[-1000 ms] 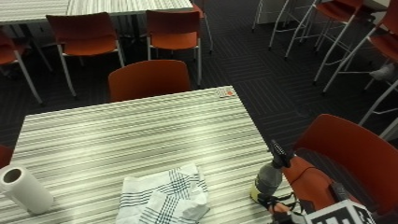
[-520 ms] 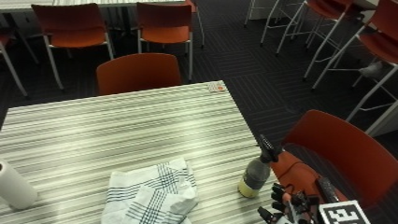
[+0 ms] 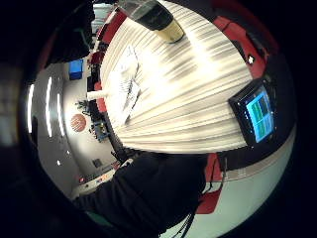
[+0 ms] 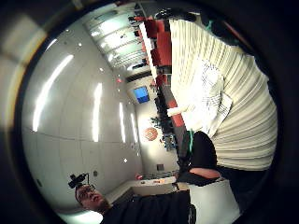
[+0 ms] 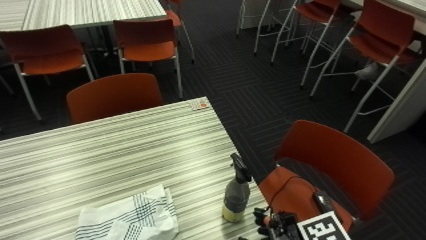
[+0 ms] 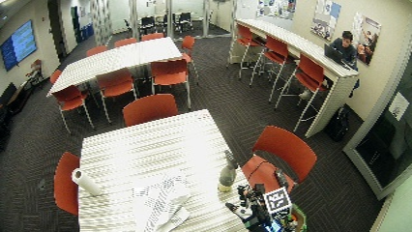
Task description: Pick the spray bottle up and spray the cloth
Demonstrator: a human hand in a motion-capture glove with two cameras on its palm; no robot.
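1. One spray bottle stands upright on the striped worktop, near its right edge, black trigger head on top, yellowish base.
2. Cloth, white w/ dark check lines, lies crumpled on the worktop to the left of the bottle, apart from it, at the near edge of the outside view.
3. Right hand: only a bit shows at the near right corner, just beside the bottle's base, not touching it as far as visible. Fingers can't be made out, so can't tell if open or closed.
4. Little-finger palm view: bottle base sits on the worktop w/ the cloth further along the stripes.
5. Thumb-side palm view: cloth on the striped surface.
6. Wide view: paper towel roll lies near the worktop's left edge, well apart from the bottle.
7. Small card at the far right corner of the worktop.
8. Red chair just right of the worktop; another red chair at its far side.
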